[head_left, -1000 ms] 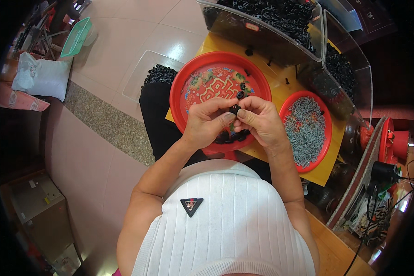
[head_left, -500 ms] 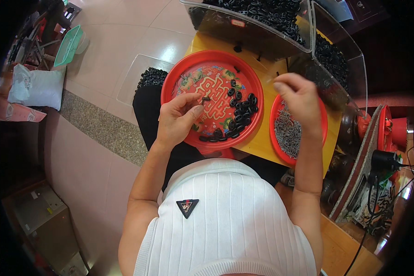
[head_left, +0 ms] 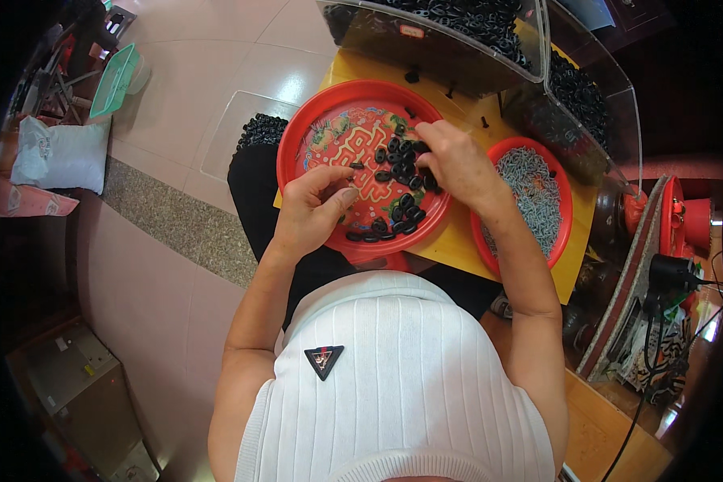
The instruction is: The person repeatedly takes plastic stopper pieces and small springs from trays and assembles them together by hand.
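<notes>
Over the left part of a round red tray [head_left: 291, 120] with a printed floral pattern is my left hand [head_left: 317, 207]. Its thumb and fingers are closed in a pinch, with a small black part [head_left: 357, 165] at the fingertips. My right hand [head_left: 464, 167] reaches over the tray's right side, its thumb and fingers curled but apart among loose black oval pieces [head_left: 404, 170]. Whether it grips any of them I cannot make out. More such pieces [head_left: 371, 236] lie along the tray's near edge. Right of the tray, a red bowl [head_left: 565, 210] holds many grey screws [head_left: 528, 197].
Clear bins [head_left: 458, 56] [head_left: 631, 136] filled with black parts stand at the back of the yellow table [head_left: 458, 247]. A few dark bits [head_left: 484, 122] lie on it. A clear container of black pieces [head_left: 261, 132] sits left of the tray. White sack [head_left: 60, 153] far left.
My right hand has moved left from above the screw bowl to the black pieces in the tray. Those pieces are now bunched differently, farther from the right rim. My left hand has barely moved.
</notes>
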The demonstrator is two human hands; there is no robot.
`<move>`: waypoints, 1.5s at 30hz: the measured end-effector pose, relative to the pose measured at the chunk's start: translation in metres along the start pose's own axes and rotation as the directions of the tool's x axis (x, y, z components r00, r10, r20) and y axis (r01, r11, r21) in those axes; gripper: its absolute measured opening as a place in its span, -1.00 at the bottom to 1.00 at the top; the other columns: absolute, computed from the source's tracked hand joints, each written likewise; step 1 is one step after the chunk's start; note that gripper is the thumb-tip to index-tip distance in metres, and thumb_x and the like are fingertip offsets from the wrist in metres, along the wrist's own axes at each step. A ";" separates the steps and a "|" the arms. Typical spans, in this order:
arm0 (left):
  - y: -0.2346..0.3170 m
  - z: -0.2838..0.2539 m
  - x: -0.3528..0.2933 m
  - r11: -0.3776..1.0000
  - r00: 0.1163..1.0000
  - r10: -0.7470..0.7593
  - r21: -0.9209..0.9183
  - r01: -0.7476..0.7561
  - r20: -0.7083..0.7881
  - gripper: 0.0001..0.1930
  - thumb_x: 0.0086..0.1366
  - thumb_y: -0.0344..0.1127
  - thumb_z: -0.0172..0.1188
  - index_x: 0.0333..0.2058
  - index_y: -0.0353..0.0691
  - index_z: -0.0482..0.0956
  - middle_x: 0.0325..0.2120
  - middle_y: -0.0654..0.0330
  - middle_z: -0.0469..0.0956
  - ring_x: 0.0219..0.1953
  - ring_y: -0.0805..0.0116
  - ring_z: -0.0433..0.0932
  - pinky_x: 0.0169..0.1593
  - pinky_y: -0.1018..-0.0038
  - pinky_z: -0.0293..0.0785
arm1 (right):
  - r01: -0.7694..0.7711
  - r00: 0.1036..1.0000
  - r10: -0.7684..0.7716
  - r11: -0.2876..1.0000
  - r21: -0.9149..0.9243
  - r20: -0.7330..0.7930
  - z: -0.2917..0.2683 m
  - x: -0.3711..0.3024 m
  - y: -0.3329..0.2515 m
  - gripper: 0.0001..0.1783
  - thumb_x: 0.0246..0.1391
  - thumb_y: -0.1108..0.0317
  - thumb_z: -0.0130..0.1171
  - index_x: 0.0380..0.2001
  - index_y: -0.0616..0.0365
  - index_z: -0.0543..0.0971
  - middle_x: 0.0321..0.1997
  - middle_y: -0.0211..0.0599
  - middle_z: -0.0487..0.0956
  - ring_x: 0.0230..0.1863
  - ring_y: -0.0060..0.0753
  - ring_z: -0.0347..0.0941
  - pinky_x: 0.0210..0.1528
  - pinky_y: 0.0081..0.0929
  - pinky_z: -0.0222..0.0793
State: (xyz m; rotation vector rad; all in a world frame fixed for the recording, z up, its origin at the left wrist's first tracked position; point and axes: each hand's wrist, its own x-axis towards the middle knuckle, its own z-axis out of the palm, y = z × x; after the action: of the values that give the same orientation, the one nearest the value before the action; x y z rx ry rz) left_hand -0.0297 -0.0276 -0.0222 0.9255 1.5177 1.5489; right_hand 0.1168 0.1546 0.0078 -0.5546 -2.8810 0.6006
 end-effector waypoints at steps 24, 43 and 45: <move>0.011 -0.018 0.021 0.868 0.958 0.285 0.428 -0.252 -0.013 -0.83 -0.01 -0.59 0.12 -0.36 -0.35 0.49 -0.51 0.19 0.43 -0.51 0.42 0.47 -0.47 0.54 0.41 | 0.117 0.992 -0.121 0.988 -0.105 -0.032 0.022 -0.017 -0.030 -0.88 -0.28 0.51 0.01 -0.54 0.19 0.48 -0.47 -0.19 0.42 -0.30 -0.18 0.33 -0.25 -0.36 0.30; 0.002 -0.003 0.101 0.186 0.948 0.157 0.934 -0.305 0.278 -0.93 -0.16 -0.44 0.15 -0.61 -0.30 0.50 -0.53 0.05 0.45 -0.38 0.10 0.45 -0.26 0.32 0.38 | 0.050 0.999 -0.053 0.973 -0.226 -0.005 0.030 -0.014 -0.041 -0.85 -0.30 0.51 0.05 -0.51 0.25 0.42 -0.45 -0.05 0.42 -0.32 -0.11 0.35 -0.33 -0.31 0.32; 0.000 -0.001 0.101 0.116 0.949 0.128 0.946 -0.302 0.287 -0.83 -0.22 -0.37 0.23 -0.57 -0.29 0.50 -0.49 0.07 0.46 -0.37 0.18 0.46 -0.30 0.37 0.42 | 0.029 0.999 -0.032 0.979 -0.204 -0.010 0.031 -0.014 -0.042 -0.85 -0.31 0.51 0.05 -0.51 0.24 0.42 -0.45 -0.06 0.42 -0.32 -0.12 0.35 -0.31 -0.30 0.31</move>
State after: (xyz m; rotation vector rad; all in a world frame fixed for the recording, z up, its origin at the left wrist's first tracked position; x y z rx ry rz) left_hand -0.0755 0.0623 -0.0235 2.0232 2.3823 0.3030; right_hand 0.1096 0.1022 -0.0041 -0.5369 -2.9509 0.2974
